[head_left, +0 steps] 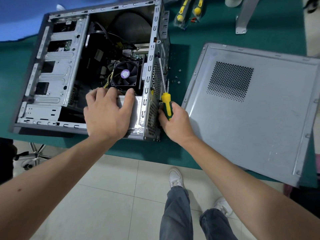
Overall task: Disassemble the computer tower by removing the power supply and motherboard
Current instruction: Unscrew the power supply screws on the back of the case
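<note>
The open computer tower (57, 73) lies on its side on the green table. Inside it I see the motherboard's black CPU fan (125, 73) with a purple label and yellow cables beside it. The grey power supply (136, 111) sits in the near right corner of the case. My left hand (107, 111) lies on top of it, fingers curled over its far edge. My right hand (173, 120) grips a yellow-and-green screwdriver (166, 103) against the case's perforated rear wall, shaft pointing away from me.
The removed grey side panel (251, 108) lies on the table to the right, overhanging the near edge. Several loose screws (176, 78) lie between case and panel. Packaged yellow screwdrivers (181, 13) and a metal bracket (244, 16) rest at the back. An office chair base (34, 155) stands lower left.
</note>
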{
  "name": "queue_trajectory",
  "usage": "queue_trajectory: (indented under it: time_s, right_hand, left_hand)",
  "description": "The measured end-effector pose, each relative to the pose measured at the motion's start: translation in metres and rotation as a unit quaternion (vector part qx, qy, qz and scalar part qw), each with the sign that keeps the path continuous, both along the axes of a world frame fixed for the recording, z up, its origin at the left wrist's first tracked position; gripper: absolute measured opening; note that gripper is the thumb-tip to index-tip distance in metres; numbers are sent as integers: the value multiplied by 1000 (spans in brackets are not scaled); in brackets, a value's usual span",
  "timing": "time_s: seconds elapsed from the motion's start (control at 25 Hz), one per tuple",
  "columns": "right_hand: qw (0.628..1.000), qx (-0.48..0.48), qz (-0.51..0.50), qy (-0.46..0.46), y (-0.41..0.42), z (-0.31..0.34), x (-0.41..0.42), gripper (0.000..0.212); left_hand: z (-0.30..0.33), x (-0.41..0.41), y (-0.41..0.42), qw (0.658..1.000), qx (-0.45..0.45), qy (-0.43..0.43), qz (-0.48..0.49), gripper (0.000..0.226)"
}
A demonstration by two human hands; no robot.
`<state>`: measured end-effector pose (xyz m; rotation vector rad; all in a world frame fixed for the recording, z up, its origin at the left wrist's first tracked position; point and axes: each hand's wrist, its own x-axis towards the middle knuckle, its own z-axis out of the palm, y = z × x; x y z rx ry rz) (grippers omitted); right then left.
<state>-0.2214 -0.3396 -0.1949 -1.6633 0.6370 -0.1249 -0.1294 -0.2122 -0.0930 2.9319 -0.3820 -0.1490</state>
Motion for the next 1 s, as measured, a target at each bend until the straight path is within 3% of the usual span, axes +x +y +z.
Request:
queue_trajectory:
  time_s: [0.6,0.76,1.0]
  right_hand:
    - [1000,10,-14,4,1,-1,0,21]
    - [998,57,-17,5,-1,-4,1,22]
    - [1000,15,1,5,-5,-1,2,23]
  left_hand:
    - [0,0,0,1000,5,0,0,57]
    - [0,0,0,1000,3,-2,2,55]
    - [0,1,1,1000,0,-3,0,56]
